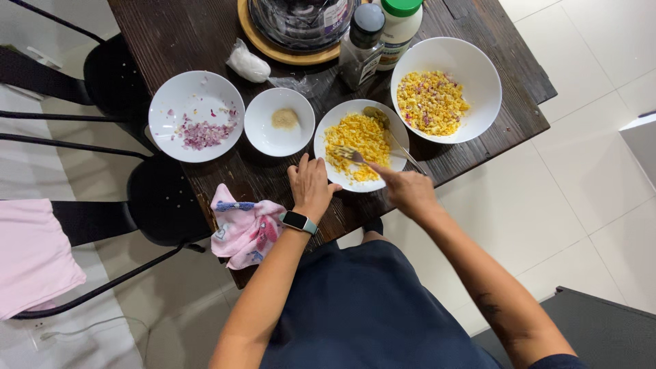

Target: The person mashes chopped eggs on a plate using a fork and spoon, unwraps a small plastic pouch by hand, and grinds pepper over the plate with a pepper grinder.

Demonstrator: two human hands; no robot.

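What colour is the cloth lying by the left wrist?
The cloth is pink with a small printed pattern, seen clearly in the head view.

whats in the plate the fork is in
The plate holds mashed yellow egg yolk, spread across its middle. The right hand holds a fork in it, and a spoon rests there too. Whatever lies under the yolk is covered.

Our fork and the plate of chopped egg

We see a white plate (395, 134) near the bench's (205, 34) front edge, heaped with yellow crumbled egg (357, 140). A metal fork (350, 155) lies tilted low over it, tines in the egg, pinched by our right hand (408, 191). Our left hand (311, 184) rests flat against the plate's near rim.
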